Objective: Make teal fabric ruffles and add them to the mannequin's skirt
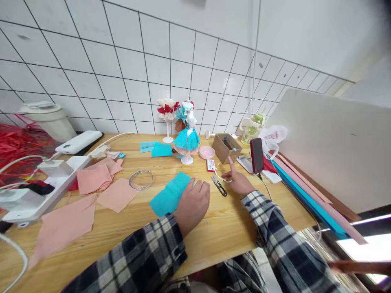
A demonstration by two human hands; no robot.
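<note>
My left hand [193, 205] rests knuckles-up on the wooden table [220, 232], fingers curled over the near edge of a turquoise fabric piece [169, 194]. My right hand [237, 179] lies further right, index finger stretched out, with a thin white thread or strip [220, 177] at its fingers. Small black snips [219, 185] lie between the two hands. A small red-and-white packet [210, 165] sits just beyond the snips.
Pink fabric pieces [91, 179] cover the left of the table near a white sewing machine [39, 187]. A doll in a turquoise dress [187, 136], pink dish [207, 152], cardboard box [226, 147], upright phone [257, 155], metal ring [141, 180] and rolled paper sheets [308, 195] stand around.
</note>
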